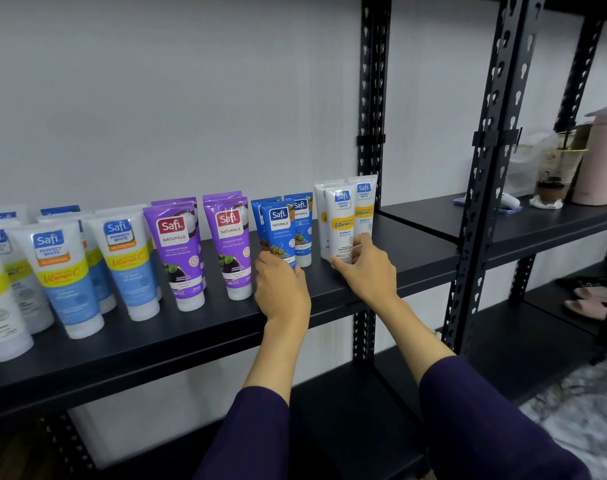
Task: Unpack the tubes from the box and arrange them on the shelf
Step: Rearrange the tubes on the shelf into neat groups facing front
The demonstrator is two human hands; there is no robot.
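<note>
Dark purple sleeves sit closest to us, our two bare forearms reaching up and away to a black metal shelf (pixel 416 237). Our left hand (pixel 281 284) curls around the base of a small blue plastic tube (pixel 278 230); our right hand (pixel 368 268) pinches the bottom of a white plastic tube with yellow lettering (pixel 342 223), thumb on its front. Both tubes stand upright on their caps, long axis vertical, crimped ends up, labels facing us. Each rises directly above its grip, among matching tubes near the shelf's right end. Purple tubes (pixel 177 251) and white-and-blue tubes (pixel 58 271) stand in rows further left. We judge that any nudge should stay level, keeping them from tipping.
</note>
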